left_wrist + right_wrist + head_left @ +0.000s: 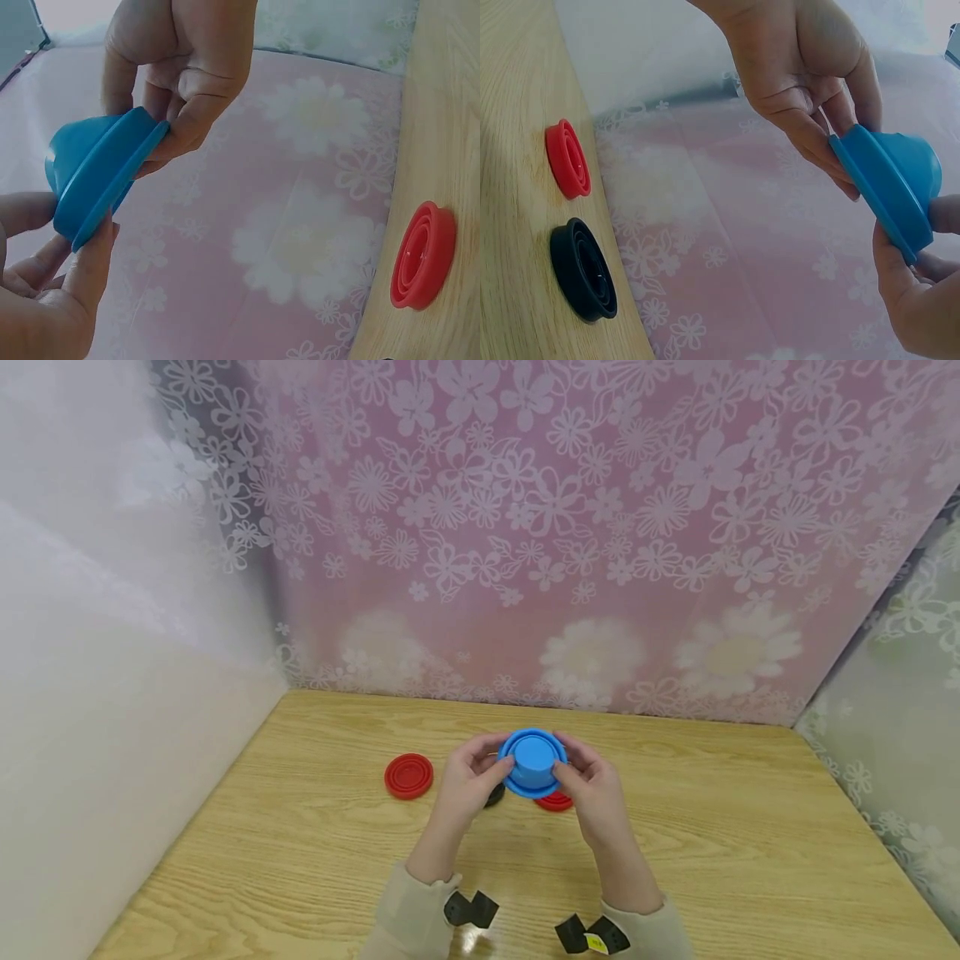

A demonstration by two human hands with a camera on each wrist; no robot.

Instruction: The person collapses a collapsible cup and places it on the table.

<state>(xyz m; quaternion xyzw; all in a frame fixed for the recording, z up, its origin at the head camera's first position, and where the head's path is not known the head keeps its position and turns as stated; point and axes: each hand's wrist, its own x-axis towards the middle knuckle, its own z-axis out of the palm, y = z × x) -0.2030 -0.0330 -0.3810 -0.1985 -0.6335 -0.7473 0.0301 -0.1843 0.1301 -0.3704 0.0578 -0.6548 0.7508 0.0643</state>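
A blue collapsible silicone cup [534, 758] is held up above the table between both hands, its narrow base popped out. My left hand [467, 783] pinches the cup's left side, thumb on the near face and fingers behind the rim. On the other side, my right hand [598, 787] grips it the same way. Both wrist views show the blue cup [105, 169] from its edge, with the wide rim and tapering body [900, 187]. Below lie a flat red ringed disc [408, 776], a black ringed disc [493, 795] and a second red disc [555, 801], the last two partly hidden.
The wood-grain table [337, 877] carries the discs. A pink flowered curtain [480, 527] closes off the back, a pale wall [135, 693] the left, and a flowered sheet [907, 735] the right. Black wrist cameras [471, 909] sit on the sleeves.
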